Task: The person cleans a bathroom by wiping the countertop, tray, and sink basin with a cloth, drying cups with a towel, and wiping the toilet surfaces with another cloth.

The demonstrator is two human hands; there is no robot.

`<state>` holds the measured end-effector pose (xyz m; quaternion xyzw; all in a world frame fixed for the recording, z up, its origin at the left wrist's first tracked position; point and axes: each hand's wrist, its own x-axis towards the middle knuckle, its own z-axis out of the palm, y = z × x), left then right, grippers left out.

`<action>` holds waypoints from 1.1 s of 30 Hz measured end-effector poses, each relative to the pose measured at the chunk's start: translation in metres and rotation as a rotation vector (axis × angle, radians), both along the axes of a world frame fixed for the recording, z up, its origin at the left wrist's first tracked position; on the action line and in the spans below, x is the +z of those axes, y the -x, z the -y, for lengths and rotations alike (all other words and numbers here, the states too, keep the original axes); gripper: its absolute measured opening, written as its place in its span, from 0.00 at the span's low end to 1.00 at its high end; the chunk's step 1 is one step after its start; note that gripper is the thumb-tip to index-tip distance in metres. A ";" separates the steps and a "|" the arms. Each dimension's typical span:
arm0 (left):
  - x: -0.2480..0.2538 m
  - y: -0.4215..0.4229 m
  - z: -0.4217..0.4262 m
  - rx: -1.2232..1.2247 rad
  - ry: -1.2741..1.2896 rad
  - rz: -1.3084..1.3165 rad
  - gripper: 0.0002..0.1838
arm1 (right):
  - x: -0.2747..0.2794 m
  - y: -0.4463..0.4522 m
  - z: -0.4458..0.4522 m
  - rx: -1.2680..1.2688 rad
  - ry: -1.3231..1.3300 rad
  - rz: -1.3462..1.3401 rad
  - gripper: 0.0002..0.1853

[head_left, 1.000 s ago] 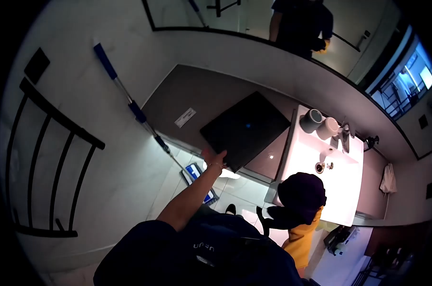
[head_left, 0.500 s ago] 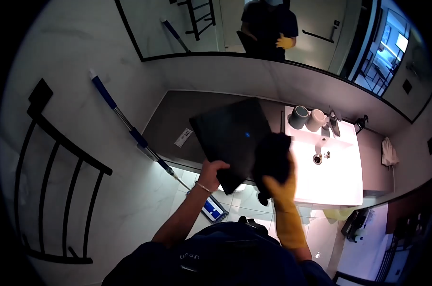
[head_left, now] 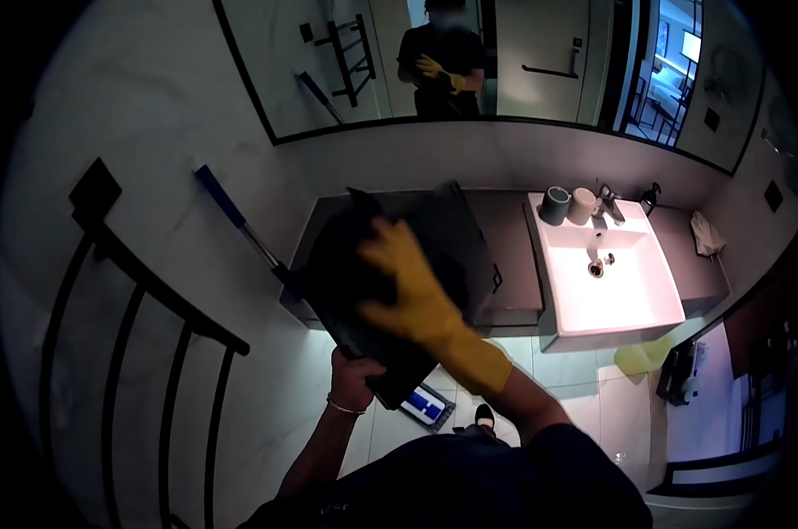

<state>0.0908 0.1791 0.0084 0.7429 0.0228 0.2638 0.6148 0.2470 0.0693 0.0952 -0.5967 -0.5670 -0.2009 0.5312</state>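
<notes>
My bare left hand (head_left: pixel 356 379), with a bracelet at the wrist, grips the near edge of a flat black tray-like panel (head_left: pixel 456 256) with its thumb on top. The panel is tilted above the counter. My right hand (head_left: pixel 408 286), in a long yellow rubber glove, lies over the panel with fingers spread and blurred, pressing a dark cloth (head_left: pixel 333 260) against its surface. Cloth and panel are both so dark that their shared edge is hard to make out.
On the right is a white sink (head_left: pixel 615 309) with two cups (head_left: pixel 568 205) and a faucet (head_left: pixel 608 203) at its back. A blue-handled mop (head_left: pixel 220 196) leans at the left, near a black towel rack (head_left: pixel 152 278). A mirror (head_left: pixel 540 53) spans the wall above the counter (head_left: pixel 513 300).
My gloved right hand has swept the dark cloth left across the panel. My left hand and the panel have moved slightly left and nearer. The view has shifted.
</notes>
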 end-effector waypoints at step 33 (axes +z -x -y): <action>0.024 -0.026 -0.048 -0.317 1.194 -0.188 0.52 | -0.015 -0.052 0.070 -0.192 -0.273 -0.772 0.24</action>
